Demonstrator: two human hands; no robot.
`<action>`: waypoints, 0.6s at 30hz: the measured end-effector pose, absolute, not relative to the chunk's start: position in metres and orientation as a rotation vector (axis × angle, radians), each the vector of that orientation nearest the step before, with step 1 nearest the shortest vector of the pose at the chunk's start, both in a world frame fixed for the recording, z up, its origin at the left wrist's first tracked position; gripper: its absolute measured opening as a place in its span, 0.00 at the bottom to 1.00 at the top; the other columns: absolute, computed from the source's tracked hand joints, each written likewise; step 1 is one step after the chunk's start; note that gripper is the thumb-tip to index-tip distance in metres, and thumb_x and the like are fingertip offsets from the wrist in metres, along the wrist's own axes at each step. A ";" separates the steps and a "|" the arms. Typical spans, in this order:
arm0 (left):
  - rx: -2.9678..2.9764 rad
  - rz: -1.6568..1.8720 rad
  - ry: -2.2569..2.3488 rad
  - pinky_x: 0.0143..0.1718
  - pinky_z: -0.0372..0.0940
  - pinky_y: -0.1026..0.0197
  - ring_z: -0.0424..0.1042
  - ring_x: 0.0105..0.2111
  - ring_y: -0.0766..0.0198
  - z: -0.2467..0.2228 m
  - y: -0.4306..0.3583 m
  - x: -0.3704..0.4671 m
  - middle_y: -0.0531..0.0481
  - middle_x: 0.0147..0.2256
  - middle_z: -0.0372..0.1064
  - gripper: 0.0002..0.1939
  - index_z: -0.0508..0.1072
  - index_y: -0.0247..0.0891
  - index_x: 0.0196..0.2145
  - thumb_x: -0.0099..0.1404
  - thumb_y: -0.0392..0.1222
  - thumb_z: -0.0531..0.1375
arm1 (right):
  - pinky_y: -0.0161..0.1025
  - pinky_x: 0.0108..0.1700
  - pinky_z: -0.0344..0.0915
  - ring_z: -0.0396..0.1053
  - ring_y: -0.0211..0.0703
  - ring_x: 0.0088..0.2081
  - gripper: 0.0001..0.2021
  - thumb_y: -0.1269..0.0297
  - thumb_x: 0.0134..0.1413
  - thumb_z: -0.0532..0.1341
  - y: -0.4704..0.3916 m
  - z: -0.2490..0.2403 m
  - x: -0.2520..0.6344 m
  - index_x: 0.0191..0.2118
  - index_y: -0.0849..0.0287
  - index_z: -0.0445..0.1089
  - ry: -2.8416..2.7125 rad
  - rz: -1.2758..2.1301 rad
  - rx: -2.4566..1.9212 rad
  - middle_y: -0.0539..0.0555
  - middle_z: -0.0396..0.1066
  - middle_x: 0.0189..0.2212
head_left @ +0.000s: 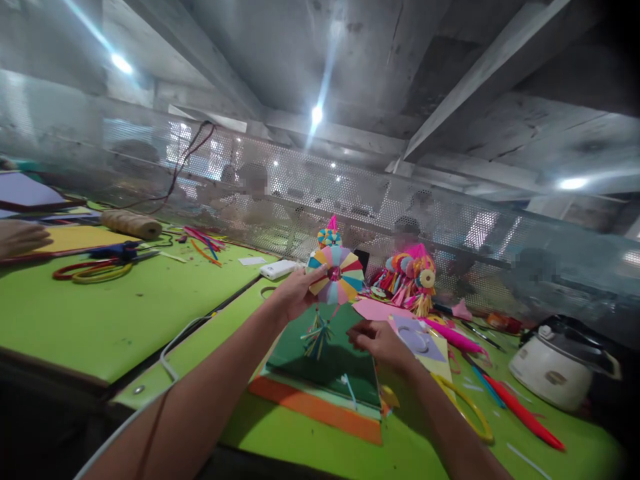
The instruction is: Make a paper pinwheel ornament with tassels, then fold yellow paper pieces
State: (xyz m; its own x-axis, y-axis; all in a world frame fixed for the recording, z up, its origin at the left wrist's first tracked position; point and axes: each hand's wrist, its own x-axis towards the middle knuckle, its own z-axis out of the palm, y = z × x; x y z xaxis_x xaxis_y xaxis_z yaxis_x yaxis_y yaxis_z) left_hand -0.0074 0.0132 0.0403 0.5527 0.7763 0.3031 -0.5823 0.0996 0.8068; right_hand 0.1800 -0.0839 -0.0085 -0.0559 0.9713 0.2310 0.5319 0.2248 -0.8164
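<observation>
Held up in my left hand [299,291] is a round paper ornament [339,275] with wedges of many pastel colours. A paper tassel [318,335] hangs beneath it. My right hand [376,339] is lower and to the right, apart from the ornament, its fingers curled; whether they hold anything is hidden. Below both hands lies a dark green sheet [325,373] on a stack with an orange sheet [320,413] at the bottom. A small pale blue strip [349,389] rests on the green sheet.
More colourful tasselled ornaments [413,277] sit at the back right, before a perforated metal screen [300,207]. A white pot [553,367] and yellow scissors handles [467,407] are at right. At left are a twine roll [133,225], scissors [100,267] and another person's hand [23,238].
</observation>
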 end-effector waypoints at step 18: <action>0.814 1.383 0.371 0.12 0.57 0.72 0.61 0.10 0.72 0.060 0.028 -0.027 0.55 0.13 0.64 0.05 0.71 0.30 0.28 0.59 0.35 0.59 | 0.31 0.25 0.60 0.65 0.33 0.20 0.15 0.56 0.53 0.60 -0.147 0.014 0.191 0.40 0.63 0.74 -2.057 1.495 -1.424 0.55 0.74 0.27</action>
